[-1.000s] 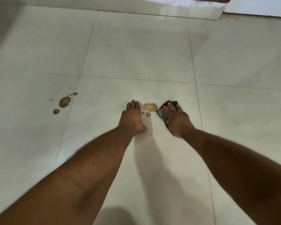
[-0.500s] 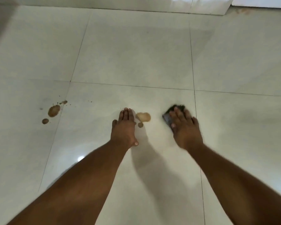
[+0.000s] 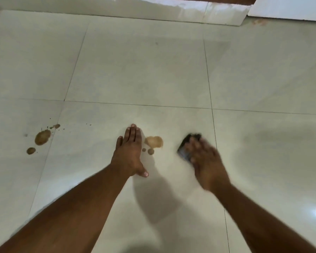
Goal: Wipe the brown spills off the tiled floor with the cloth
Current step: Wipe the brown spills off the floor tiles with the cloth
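My left hand (image 3: 130,154) lies flat on the tiled floor (image 3: 135,70), fingers straight and together, thumb splayed out to the side, arm stretched forward. Just right of its fingertips sits a brown spill (image 3: 154,141) with two small drops below it. My right hand (image 3: 204,161), blurred, presses down on the dark cloth (image 3: 187,146), fingers spread over it; the cloth sits apart from that spill, to its right. Another brown spill (image 3: 42,137) with scattered splashes lies well off to the left, across a grout line.
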